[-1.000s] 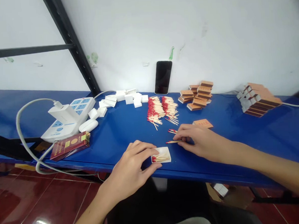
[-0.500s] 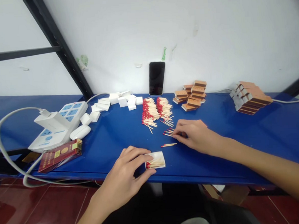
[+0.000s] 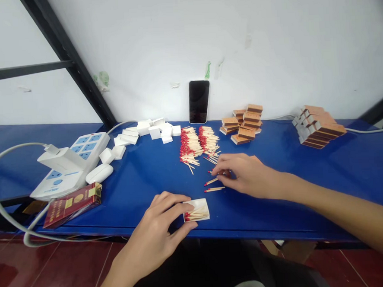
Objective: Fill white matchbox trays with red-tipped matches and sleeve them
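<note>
My left hand [image 3: 164,225] grips a small white matchbox tray [image 3: 203,202] by its sides near the table's front edge. Red-headed matches [image 3: 196,214] lie inside it. Thumb and fingers of my right hand [image 3: 241,173] are pinched together low over the table, at some loose matches [image 3: 211,181]; their ends are partly covered by my fingertips. One or more matches lie just in front of the tray [image 3: 214,189]. Behind my right hand peeks an orange piece [image 3: 256,159], mostly hidden. Two heaps of matches [image 3: 191,145] lie farther back.
White empty trays [image 3: 129,136] are scattered at back left, orange matchboxes [image 3: 245,125] at back right, with a stacked block of matchboxes [image 3: 322,127] farther right. A phone [image 3: 199,102] leans on the wall. A power strip [image 3: 82,161], white mouse [image 3: 99,173] and red packet [image 3: 73,205] sit left.
My right hand has shifted slightly left over the loose matches, and one match now lies apart, angled by the fingertips. My left hand still holds the tray. The view has moved slightly.
</note>
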### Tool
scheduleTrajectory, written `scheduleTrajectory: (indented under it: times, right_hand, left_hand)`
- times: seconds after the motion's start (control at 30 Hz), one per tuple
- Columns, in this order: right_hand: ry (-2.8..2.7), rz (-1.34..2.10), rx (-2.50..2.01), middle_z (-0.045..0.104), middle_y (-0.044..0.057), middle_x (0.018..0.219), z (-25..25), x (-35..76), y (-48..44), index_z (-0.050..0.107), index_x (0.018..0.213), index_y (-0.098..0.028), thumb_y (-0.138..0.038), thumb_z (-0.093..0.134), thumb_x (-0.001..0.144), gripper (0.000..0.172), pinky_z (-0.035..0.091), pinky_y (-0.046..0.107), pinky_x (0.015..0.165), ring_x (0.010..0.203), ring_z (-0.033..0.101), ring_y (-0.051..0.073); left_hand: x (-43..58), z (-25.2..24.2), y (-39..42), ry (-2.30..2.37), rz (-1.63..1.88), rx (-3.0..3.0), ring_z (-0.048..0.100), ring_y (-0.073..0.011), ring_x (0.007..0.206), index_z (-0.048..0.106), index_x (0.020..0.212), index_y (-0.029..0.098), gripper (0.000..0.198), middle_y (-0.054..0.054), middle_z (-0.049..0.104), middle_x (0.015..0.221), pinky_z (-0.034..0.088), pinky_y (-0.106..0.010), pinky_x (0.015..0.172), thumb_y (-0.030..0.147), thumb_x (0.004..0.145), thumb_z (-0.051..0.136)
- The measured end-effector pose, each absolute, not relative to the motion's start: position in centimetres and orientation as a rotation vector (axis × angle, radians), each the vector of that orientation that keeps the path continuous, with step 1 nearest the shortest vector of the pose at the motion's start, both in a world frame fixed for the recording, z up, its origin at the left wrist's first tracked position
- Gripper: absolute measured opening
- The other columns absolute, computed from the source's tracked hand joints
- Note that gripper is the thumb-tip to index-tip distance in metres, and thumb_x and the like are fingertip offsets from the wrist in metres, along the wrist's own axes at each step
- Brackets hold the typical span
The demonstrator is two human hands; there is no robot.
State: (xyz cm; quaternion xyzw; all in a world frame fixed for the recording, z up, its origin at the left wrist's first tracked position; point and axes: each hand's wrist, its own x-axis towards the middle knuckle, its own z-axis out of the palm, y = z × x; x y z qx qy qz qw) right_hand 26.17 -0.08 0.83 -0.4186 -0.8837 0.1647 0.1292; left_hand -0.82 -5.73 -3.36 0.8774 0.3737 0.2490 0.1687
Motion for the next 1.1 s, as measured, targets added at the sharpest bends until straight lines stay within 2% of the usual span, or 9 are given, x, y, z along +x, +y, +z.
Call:
scheduleTrajectory:
  times: [0.17, 0.37, 0.73, 0.93, 1.1]
  right_hand:
    - [-2.513, 0.305, -1.351, 0.065, 0.005, 0.088, 1.7, 27.7, 0.3, 0.07, 0.093, -0.018, -0.02, 0.056, 0.09, 0.015, 0.044, 0.028, 0.065, 0.077, 0.06, 0.017]
    - [-2.469, 0.409, -1.437, 0.064, 0.004, 0.088, 0.3, 28.7, 0.5, 0.07, 0.089, -0.021, -0.031, 0.055, 0.094, 0.019, 0.041, 0.026, 0.06, 0.073, 0.058, 0.015]
    - [-2.479, 0.343, -1.395, 0.063, 0.004, 0.081, 0.1, 28.2, 0.4, 0.069, 0.088, -0.018, -0.02, 0.054, 0.093, 0.017, 0.042, 0.026, 0.06, 0.066, 0.056, 0.013]
    - [-2.476, 0.295, -1.337, 0.065, 0.003, 0.086, -0.3, 28.0, 0.4, 0.069, 0.088, -0.019, -0.02, 0.053, 0.094, 0.017, 0.041, 0.025, 0.061, 0.072, 0.059, 0.014]
    - [-2.502, 0.348, -1.282, 0.066, 0.004, 0.089, -0.3, 27.7, 0.0, 0.07, 0.09, -0.019, -0.017, 0.054, 0.093, 0.017, 0.044, 0.026, 0.067, 0.078, 0.062, 0.015]
  left_hand:
    - [-0.8, -3.2, -5.7, 1.054, 0.719, 2.495, 0.062, -0.0227, 0.105, 0.067, 0.111, 0.025, 0.018, -0.006, 0.067, 0.119, 0.042, -0.044, 0.102, 0.03, 0.094, 0.063]
    - [-0.8, -3.3, -5.7, 1.054, 0.717, 2.5, 0.061, -0.0231, 0.104, 0.066, 0.11, 0.026, 0.017, -0.006, 0.067, 0.12, 0.042, -0.044, 0.1, 0.03, 0.094, 0.062]
    - [-0.8, -3.6, -6.1, 1.066, 0.748, 2.526, 0.06, -0.0232, 0.106, 0.065, 0.111, 0.027, 0.016, -0.004, 0.066, 0.122, 0.04, -0.045, 0.101, 0.029, 0.095, 0.061]
    - [-0.9, -3.8, -6.0, 1.061, 0.749, 2.555, 0.06, -0.0222, 0.106, 0.063, 0.114, 0.028, 0.018, -0.003, 0.066, 0.122, 0.038, -0.044, 0.102, 0.029, 0.095, 0.061]
    - [-0.9, -3.8, -5.9, 1.037, 0.755, 2.582, 0.059, -0.0208, 0.106, 0.06, 0.118, 0.028, 0.022, -0.003, 0.065, 0.122, 0.035, -0.042, 0.103, 0.028, 0.096, 0.062]
